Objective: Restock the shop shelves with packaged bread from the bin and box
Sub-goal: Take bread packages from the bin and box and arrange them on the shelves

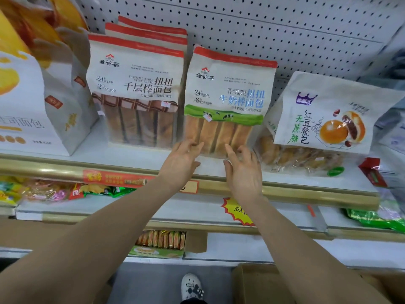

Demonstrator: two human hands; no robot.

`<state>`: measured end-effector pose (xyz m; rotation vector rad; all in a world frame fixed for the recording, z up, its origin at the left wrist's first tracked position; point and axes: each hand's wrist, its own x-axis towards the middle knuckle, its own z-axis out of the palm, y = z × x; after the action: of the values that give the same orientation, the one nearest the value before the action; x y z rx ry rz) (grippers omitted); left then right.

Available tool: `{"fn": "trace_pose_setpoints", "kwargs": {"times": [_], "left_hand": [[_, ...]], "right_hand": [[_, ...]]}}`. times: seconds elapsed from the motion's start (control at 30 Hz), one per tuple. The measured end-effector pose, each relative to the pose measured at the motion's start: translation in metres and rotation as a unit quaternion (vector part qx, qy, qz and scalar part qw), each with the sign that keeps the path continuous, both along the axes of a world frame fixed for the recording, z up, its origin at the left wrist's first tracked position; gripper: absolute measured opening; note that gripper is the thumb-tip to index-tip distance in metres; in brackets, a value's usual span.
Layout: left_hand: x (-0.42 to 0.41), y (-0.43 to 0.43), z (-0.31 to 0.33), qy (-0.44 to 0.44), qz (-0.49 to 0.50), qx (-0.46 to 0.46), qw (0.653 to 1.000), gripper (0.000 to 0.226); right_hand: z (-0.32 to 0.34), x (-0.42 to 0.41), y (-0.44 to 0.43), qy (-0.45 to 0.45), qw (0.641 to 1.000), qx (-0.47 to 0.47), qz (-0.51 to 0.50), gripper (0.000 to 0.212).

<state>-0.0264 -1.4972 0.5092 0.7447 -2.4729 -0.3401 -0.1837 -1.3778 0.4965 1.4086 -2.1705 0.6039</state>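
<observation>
Green-banded bread bag [228, 91] near the shelf [135, 155] edge: left hand [182, 160] and right hand [244, 172], flat (gripping nothing), seem to square its base.

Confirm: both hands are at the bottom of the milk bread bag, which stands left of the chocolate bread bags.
Not quite. In the head view the milk bread bag stands right of the chocolate bread bags, not left. Left hand and right hand are at its bottom.

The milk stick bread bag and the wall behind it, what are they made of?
The milk stick bread bag looks like matte printed plastic film, perhaps paper-faced, with a clear glossy window showing the sticks. The back wall looks like white painted metal pegboard, judging by its even rows of holes.
</observation>
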Motion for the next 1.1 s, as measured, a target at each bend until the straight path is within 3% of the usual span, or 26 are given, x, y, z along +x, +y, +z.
{"fn": "trace_pose_setpoints", "kwargs": {"times": [0.67,0.87,1.1], "left_hand": [[-0.036,-0.038,0.011,-0.051,0.035,0.057,0.996,0.058],[0.004,-0.006,0.024,-0.021,0.031,0.072,0.997,0.049],[0.103,0.030,0.041,0.021,0.073,0.048,0.996,0.038]], "right_hand": [[0.013,-0.026,-0.050,-0.045,0.998,0.045,0.009,0.046],[0.032,0.012,-0.026,-0.041,0.997,0.056,0.019,0.045],[0.047,0.102,-0.012,-0.046,0.993,0.038,0.097,0.048]]}}
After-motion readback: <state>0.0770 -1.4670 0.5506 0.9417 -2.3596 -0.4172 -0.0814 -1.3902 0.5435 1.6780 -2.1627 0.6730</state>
